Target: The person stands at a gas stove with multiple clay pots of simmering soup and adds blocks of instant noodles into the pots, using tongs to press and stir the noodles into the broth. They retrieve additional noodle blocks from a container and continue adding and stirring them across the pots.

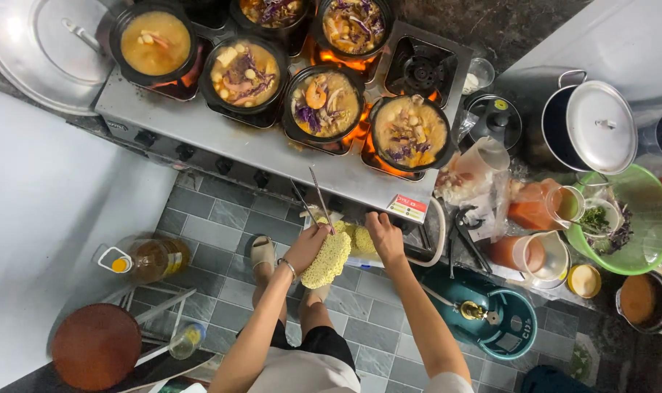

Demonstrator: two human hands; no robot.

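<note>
Both bare forearms reach forward from the bottom of the view, converging toward the front edge of the stove. The left hand (307,246) is curled closed, a thin bangle on its wrist. The right hand (384,234) is curled over, fingers bent downward, just beside the left.

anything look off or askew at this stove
The lid on the steel pot at right sits shifted, leaving a gap. One burner stands bare among the pots of soup. Nothing looks spilled.

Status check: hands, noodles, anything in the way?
Left hand grips noodle block and chopsticks. Right hand on second noodle block. Stove edge directly ahead.
</note>
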